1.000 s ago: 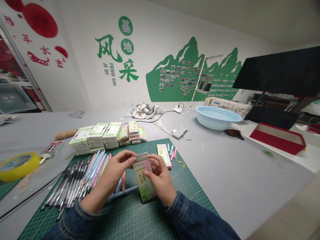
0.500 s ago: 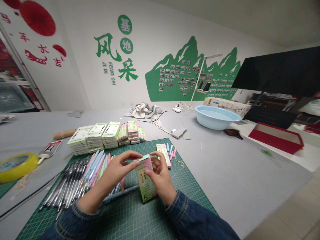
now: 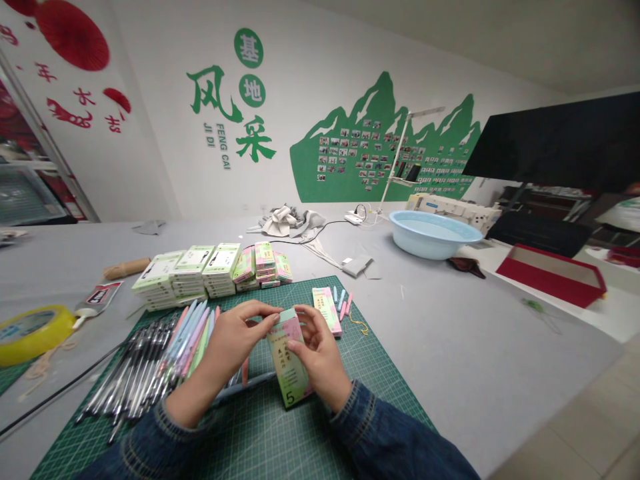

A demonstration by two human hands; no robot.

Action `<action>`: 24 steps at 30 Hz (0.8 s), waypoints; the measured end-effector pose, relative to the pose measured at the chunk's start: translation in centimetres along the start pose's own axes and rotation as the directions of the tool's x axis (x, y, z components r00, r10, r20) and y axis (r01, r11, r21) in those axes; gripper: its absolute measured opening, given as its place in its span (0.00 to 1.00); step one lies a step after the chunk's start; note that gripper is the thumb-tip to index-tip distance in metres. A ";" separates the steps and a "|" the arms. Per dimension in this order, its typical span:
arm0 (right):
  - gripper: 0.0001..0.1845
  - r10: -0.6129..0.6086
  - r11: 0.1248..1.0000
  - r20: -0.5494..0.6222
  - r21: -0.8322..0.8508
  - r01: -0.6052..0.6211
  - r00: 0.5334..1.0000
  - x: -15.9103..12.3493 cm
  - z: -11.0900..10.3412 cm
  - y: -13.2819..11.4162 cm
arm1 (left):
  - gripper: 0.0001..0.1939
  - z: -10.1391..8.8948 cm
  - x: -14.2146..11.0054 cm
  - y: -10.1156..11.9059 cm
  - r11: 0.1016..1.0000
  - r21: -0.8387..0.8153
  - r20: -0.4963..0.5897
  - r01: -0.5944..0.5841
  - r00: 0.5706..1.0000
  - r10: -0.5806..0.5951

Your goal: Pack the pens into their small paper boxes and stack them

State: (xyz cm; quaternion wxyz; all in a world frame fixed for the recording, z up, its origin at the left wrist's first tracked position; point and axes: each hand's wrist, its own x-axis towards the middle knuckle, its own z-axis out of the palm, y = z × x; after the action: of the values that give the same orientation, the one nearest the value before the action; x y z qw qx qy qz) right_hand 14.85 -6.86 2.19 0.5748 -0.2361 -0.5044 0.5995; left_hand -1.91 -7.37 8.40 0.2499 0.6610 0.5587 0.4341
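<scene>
White wall (image 3: 155, 100); grey-covered table (image 3: 450, 333); green cutting mat (image 3: 250, 440). Your right hand (image 3: 320, 353): grasping one pink-and-green box (image 3: 287, 370), marked 5, tilted over the mat. Your left hand (image 3: 245, 333): fingertips at its top corner, pinching or merely touching, cannot tell. Leftward: dark-and-clear pens (image 3: 130, 367), coloured pens (image 3: 187, 333). Beyond: stacked white-and-green boxes (image 3: 190, 263)
</scene>
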 end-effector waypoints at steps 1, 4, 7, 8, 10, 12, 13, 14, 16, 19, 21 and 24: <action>0.28 0.001 1.000 0.002 -0.002 -0.001 1.000 0.0 0.0 0.0 | 0.11 0.1 0.0 -0.1 0.999 0.027 -0.011 -0.026 1.000 0.027; 0.28 0.001 1.000 0.010 -0.012 -0.001 1.000 -0.1 0.1 0.0 | 0.10 0.3 0.0 -0.1 0.995 0.079 -0.028 -0.066 0.997 0.068; 0.28 -0.009 1.000 0.007 -0.022 0.009 1.000 -0.2 0.1 0.2 | 0.10 0.3 -0.1 0.2 0.989 0.114 -0.036 -0.092 0.995 0.097; 0.28 -0.013 1.000 0.006 -0.023 0.014 1.000 -0.2 0.1 0.3 | 0.11 0.3 -0.2 0.5 0.985 0.132 -0.036 -0.114 0.992 0.120; 0.28 -0.020 1.000 0.008 -0.020 0.021 1.000 -0.3 0.1 0.4 | 0.11 0.1 -0.3 0.9 0.972 0.167 -0.027 -0.166 0.985 0.172; 0.27 -0.019 1.000 0.007 -0.020 0.019 1.000 -0.3 0.0 0.5 | 0.12 0.0 -0.4 1.2 0.960 0.188 0.000 -0.209 0.977 0.213; 0.27 -0.018 1.000 0.005 -0.022 0.018 1.000 -0.2 0.0 0.5 | 0.12 0.0 -0.5 1.1 0.955 0.190 0.018 -0.227 0.974 0.228; 0.26 -0.017 1.000 0.002 -0.026 0.017 1.000 -0.2 -0.1 0.5 | 0.11 0.1 -0.7 1.0 0.953 0.186 0.029 -0.240 0.971 0.239; 0.23 -0.016 0.999 -0.004 -0.037 0.016 1.000 -0.1 -0.1 0.4 | 0.08 0.4 -1.0 0.4 0.958 0.160 0.033 -0.239 0.971 0.237; 0.21 -0.004 0.998 -0.022 -0.069 0.002 1.000 0.0 -0.3 0.3 | 0.08 1.1 -1.7 -0.8 0.983 0.109 0.022 -0.147 0.989 0.145; 0.21 0.015 0.996 -0.029 -0.085 -0.017 0.999 0.2 -0.4 0.4 | 0.10 1.4 -1.9 -1.4 0.995 0.069 0.017 -0.071 0.997 0.070; 0.30 0.082 0.986 -0.026 -0.146 -0.085 0.996 0.2 -0.5 0.8 | 0.10 1.4 -1.6 -1.8 1.000 0.003 -0.029 0.016 0.999 -0.016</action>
State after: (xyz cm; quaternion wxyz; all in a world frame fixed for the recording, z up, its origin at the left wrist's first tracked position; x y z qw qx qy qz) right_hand 14.89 -6.39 1.40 0.5353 -0.3050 -0.5311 0.5818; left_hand -1.66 -8.24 5.81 0.2442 0.6506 0.5684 0.4405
